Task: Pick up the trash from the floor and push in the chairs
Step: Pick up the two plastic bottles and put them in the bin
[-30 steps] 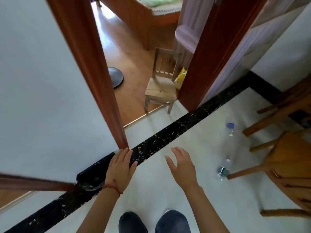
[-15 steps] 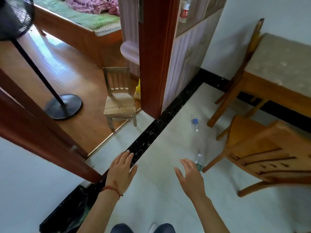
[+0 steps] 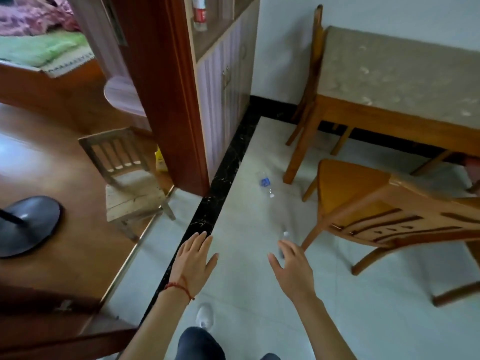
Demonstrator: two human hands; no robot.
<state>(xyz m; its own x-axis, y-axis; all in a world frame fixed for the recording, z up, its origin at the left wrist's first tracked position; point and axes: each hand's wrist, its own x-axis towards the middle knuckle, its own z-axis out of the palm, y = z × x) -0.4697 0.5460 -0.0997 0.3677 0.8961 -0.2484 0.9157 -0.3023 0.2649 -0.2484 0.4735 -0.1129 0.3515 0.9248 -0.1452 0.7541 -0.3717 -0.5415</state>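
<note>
Two clear plastic bottles lie on the pale tile floor. One bottle with a blue label (image 3: 265,182) rests near the table leg. The nearer bottle (image 3: 284,237) lies just beyond my right hand (image 3: 292,271), which partly hides it; the hand is open and holds nothing. My left hand (image 3: 193,261), with a red string at the wrist, is open over the floor's black border strip. A wooden chair (image 3: 363,203) stands pulled out from the table (image 3: 394,81). Another chair (image 3: 310,74) stands at the table's far left end.
A small worn wooden chair (image 3: 130,185) stands in the doorway beside the red-brown door frame (image 3: 168,87). A fan base (image 3: 26,224) sits on the wood floor at left. A lilac cabinet (image 3: 223,81) lines the wall. My shoe (image 3: 205,315) shows below.
The view has swung right and moved forward, bringing the table and chairs into sight. Both open hands have stayed out in front, the right one now close to the nearer bottle.
</note>
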